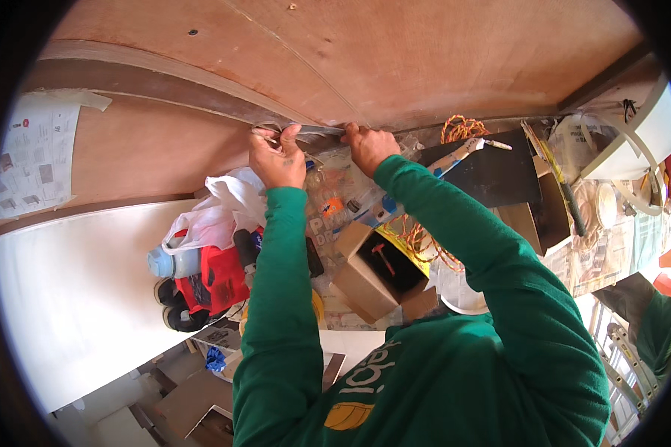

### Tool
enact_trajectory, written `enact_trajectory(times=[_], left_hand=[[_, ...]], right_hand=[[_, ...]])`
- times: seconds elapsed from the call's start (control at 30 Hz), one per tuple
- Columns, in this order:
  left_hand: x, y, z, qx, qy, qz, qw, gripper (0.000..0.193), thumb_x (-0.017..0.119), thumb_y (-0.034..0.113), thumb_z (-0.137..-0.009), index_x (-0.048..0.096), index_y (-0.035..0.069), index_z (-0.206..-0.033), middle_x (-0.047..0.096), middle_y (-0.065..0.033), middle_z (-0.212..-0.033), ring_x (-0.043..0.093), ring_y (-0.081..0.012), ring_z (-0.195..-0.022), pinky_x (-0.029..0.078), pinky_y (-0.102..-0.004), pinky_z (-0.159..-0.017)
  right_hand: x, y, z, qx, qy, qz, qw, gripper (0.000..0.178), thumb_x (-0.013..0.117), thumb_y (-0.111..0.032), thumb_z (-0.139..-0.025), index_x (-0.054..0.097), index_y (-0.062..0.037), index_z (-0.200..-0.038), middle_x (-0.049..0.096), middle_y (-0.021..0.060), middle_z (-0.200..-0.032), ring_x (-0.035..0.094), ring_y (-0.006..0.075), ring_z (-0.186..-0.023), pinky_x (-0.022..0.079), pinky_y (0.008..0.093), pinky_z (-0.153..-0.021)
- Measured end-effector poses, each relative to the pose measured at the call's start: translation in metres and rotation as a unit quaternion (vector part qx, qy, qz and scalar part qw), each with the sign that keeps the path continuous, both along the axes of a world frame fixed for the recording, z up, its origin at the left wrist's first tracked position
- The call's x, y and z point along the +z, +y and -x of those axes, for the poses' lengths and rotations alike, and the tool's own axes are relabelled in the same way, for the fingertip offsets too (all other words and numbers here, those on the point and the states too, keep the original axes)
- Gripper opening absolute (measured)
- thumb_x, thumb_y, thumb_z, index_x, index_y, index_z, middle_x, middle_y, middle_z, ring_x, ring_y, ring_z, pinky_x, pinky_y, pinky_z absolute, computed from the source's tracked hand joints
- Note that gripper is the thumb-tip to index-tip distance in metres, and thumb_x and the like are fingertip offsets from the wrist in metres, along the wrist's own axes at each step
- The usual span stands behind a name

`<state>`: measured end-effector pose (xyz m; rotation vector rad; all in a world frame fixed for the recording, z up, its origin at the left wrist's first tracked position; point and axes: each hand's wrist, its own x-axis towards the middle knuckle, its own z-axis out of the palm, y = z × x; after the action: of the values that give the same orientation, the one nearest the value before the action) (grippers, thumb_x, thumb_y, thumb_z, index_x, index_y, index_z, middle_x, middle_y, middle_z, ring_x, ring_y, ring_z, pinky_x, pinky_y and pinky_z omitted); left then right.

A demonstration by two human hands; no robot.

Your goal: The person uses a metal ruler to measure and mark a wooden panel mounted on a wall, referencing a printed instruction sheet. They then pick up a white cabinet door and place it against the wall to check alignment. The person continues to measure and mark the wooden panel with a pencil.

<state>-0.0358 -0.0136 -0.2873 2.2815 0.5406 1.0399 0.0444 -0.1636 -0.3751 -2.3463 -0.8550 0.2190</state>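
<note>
Both my arms reach up to the lower edge of a reddish-brown plywood panel point(425, 52). A thin, flat grey piece point(317, 129) stretches between my hands along that edge; its kind I cannot make out. My left hand point(277, 158) pinches its left end, thumb raised and fingers curled. On the right end, my right hand point(371, 149) is closed, its fingertips against the panel edge. A wooden trim strip point(156, 82) curves along the panel toward my left hand.
Below my hands are a clear plastic bottle point(319, 186), an open cardboard box point(361, 279) and twisted orange wire point(464, 129). A white plastic bag point(235, 197) and a red bag point(224, 276) lie left. A black board point(492, 171) and a ladder point(630, 357) are right.
</note>
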Motion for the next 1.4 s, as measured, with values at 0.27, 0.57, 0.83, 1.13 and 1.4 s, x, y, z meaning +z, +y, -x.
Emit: enact_trajectory(times=[0.27,0.57,0.83,1.13,1.4], left_hand=[[-0.035,0.010,-0.003,-0.022,-0.077,0.182,0.980,0.043,0.088,0.020,-0.082,0.054,0.001,-0.099,0.060,-0.0046,-0.088,0.058,-0.0130,-0.079,0.050,-0.0283,-0.071],[-0.052,-0.008,-0.008,-0.057,-0.168,0.248,0.952,0.042,0.084,0.009,-0.085,0.053,-0.001,-0.112,0.066,-0.0096,-0.101,0.064,-0.0150,-0.089,0.054,-0.0284,-0.080],[-0.061,-0.004,-0.006,-0.021,-0.120,0.223,0.967,0.037,0.083,0.013,-0.087,0.052,0.001,-0.103,0.063,-0.0080,-0.095,0.063,-0.0154,-0.089,0.052,-0.0277,-0.080],[-0.051,-0.011,-0.006,-0.001,-0.112,0.165,0.980,0.039,0.084,0.019,-0.087,0.052,0.003,-0.101,0.058,-0.0056,-0.092,0.056,-0.0134,-0.080,0.048,-0.0262,-0.072],[-0.058,-0.008,0.006,-0.015,-0.080,0.326,0.942,0.047,0.087,0.017,-0.084,0.052,0.001,-0.110,0.059,-0.0089,-0.104,0.062,-0.0136,-0.087,0.051,-0.0240,-0.079]], right_hand=[[0.006,-0.039,-0.019,0.014,-0.152,-0.050,0.987,0.022,0.052,-0.022,-0.099,0.059,-0.0112,-0.116,0.070,0.0162,-0.112,0.069,0.0367,-0.102,0.054,0.0493,-0.089],[0.019,-0.047,-0.022,0.041,-0.053,0.041,0.997,0.021,0.053,-0.017,-0.096,0.056,-0.0093,-0.115,0.068,0.0154,-0.111,0.069,0.0361,-0.100,0.057,0.0496,-0.081],[0.013,-0.038,-0.020,0.037,-0.073,0.049,0.995,0.018,0.051,-0.019,-0.099,0.054,-0.0083,-0.113,0.068,0.0160,-0.108,0.070,0.0356,-0.099,0.059,0.0477,-0.079],[0.005,-0.038,-0.021,0.042,-0.085,-0.019,0.995,0.017,0.054,-0.021,-0.097,0.057,-0.0088,-0.109,0.069,0.0148,-0.106,0.069,0.0352,-0.099,0.056,0.0486,-0.084],[0.010,-0.068,-0.031,0.057,-0.103,-0.076,0.990,0.015,0.063,-0.025,-0.094,0.061,-0.0139,-0.104,0.070,0.0135,-0.100,0.069,0.0370,-0.094,0.056,0.0504,-0.076]])
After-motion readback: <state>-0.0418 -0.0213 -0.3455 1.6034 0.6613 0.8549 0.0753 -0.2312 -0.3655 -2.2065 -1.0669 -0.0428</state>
